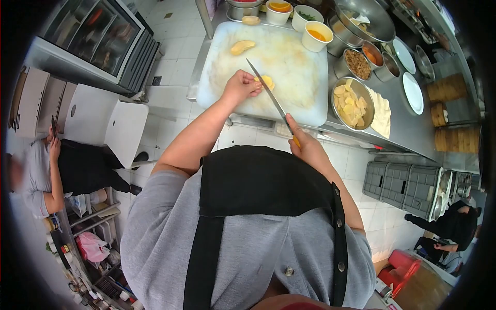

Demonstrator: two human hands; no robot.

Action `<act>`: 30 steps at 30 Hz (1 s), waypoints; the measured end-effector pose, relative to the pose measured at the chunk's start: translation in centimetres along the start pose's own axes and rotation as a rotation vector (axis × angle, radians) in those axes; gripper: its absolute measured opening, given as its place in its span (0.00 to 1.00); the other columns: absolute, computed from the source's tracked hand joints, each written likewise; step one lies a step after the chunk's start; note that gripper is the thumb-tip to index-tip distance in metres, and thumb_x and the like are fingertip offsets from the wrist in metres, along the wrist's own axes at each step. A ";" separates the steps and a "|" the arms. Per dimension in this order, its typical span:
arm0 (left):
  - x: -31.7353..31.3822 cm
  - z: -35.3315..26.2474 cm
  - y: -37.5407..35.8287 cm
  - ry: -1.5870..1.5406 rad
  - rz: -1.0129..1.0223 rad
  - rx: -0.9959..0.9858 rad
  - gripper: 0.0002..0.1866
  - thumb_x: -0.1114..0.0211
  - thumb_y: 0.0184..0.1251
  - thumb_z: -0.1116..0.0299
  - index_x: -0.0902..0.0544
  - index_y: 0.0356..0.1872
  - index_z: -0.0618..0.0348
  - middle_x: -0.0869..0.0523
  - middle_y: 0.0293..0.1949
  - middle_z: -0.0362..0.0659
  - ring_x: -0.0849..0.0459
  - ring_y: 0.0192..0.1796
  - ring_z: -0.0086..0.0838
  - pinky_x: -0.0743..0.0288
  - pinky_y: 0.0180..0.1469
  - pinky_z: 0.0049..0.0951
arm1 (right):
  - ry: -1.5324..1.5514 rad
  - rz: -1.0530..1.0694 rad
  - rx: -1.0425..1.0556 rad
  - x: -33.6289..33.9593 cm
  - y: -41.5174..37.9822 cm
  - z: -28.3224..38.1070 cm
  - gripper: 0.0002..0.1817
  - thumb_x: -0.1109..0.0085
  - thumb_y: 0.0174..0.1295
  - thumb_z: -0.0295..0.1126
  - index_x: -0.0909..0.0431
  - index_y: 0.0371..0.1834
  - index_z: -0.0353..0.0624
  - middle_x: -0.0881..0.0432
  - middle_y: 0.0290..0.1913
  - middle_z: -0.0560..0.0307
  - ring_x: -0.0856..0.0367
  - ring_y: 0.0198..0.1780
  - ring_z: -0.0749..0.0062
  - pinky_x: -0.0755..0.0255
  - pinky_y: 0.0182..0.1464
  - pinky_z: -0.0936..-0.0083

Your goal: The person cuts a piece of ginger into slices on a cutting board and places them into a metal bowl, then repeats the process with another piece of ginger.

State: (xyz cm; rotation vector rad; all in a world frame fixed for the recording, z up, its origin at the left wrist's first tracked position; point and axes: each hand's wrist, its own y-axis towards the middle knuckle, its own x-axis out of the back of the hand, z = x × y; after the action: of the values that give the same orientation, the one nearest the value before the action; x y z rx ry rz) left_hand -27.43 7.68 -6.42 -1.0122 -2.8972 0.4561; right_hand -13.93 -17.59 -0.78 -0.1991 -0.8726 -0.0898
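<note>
My right hand (306, 143) is wrapped round the yellowish handle of a long kitchen knife (272, 96). Its blade slants up and left over the white cutting board (305, 98), crossing beside a yellow peeled piece (266, 81) that looks like potato. With its fingertips pinched together, my left hand (242, 87) holds that piece against the board, left of the blade. Farther up the board lies another peeled piece (243, 47), with one more (251, 20) at the board's far edge. Sliced pale yellow pieces fill a metal bowl (335, 103) right of the board.
White tubs (316, 45) and metal containers, one with brown minced food (357, 63), crowd the board's back right. A folded cloth (381, 114) and white plates (413, 93) lie farther right. Grey crates (403, 188) stand below. One person (77, 165) sits left; another (454, 225) is far right.
</note>
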 end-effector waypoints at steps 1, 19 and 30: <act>0.0 0.1 0.0 -0.004 0.003 -0.002 0.14 0.34 0.70 0.71 0.30 0.47 0.64 0.15 0.41 0.48 0.13 0.41 0.28 0.16 0.44 0.25 | -0.010 -0.001 -0.003 0.0 0.1 0.1 0.43 0.44 0.64 0.28 0.53 0.80 0.68 0.20 0.29 0.39 0.19 0.33 0.45 0.27 0.41 0.54; -0.1 0.1 0.0 -0.031 0.012 0.005 0.16 0.32 0.68 0.71 0.31 0.47 0.64 0.15 0.41 0.48 0.13 0.40 0.27 0.17 0.43 0.25 | -0.071 0.033 -0.021 0.0 4.6 1.6 0.40 0.48 0.67 0.27 0.52 0.80 0.59 0.20 0.28 0.35 0.19 0.33 0.42 0.27 0.41 0.53; -0.1 0.2 0.1 -0.018 -0.012 0.005 0.15 0.33 0.68 0.71 0.30 0.47 0.65 0.15 0.41 0.48 0.13 0.40 0.28 0.16 0.42 0.24 | 0.007 0.019 -0.008 0.5 0.6 0.7 0.44 0.42 0.63 0.27 0.53 0.80 0.66 0.20 0.29 0.38 0.19 0.33 0.44 0.27 0.41 0.55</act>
State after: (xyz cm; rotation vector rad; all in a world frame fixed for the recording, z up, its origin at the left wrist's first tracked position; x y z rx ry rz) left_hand -27.33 7.63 -6.58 -0.9946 -2.9151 0.4739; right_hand -14.05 -16.86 0.02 -0.2147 -0.8629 -0.0760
